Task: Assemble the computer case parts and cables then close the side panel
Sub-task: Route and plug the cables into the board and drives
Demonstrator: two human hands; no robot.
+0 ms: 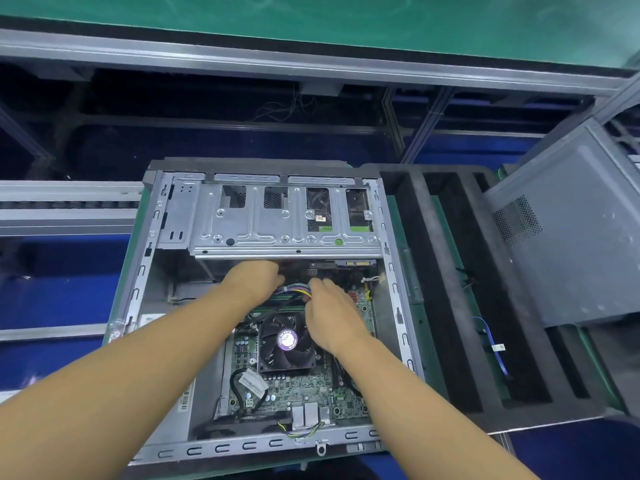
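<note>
An open computer case (145,271) lies on its side, its motherboard (304,386) and black CPU fan (287,341) facing up. A silver drive cage (270,233) spans the far half of the case. Both hands reach in just under the cage's near edge. My left hand (256,278) has its fingers curled under the cage around a bundle of coloured wires (298,289). My right hand (329,306) pinches the same bundle from the right. The grey side panel (568,244) leans off to the right, detached.
The case sits on a green-edged pallet with black foam slots (446,271) to its right; a blue cable (495,344) lies in one slot. A conveyor rail (69,209) runs at the left, a metal frame beam (311,64) across the back.
</note>
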